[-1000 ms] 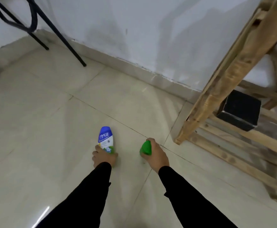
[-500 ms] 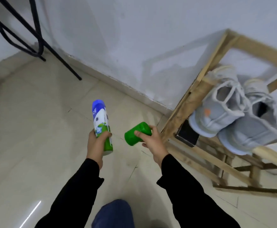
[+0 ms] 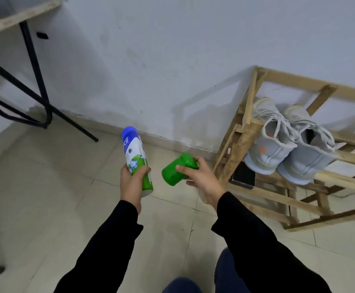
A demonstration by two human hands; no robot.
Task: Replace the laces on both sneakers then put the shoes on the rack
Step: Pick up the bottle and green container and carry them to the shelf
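Grey knit marks both sneakers, which sit side by side on the upper slats of the wooden rack (image 3: 241, 142) against the white wall (image 3: 172, 49). The sneaker by the post (image 3: 267, 144) touches the second sneaker (image 3: 308, 155). Each has its long axis running from the rack's front back to the wall, heel toward the person and toe toward the wall, with pale laces threaded through. The hands are well apart from the shoes, above the tiled floor (image 3: 45, 187). The left hand (image 3: 131, 183) has its grip clamped round the green lower part of a powder bottle (image 3: 133, 153), whose blue cap points up and away. The right hand (image 3: 203, 181) has its grip clamped on a green plastic container (image 3: 176, 170), tilted so its flat end faces the bottle. A black flat object (image 3: 243, 176) lies on the rack's lower shelf, below the sneaker by the post. Black metal legs (image 3: 36, 77) stand far left.
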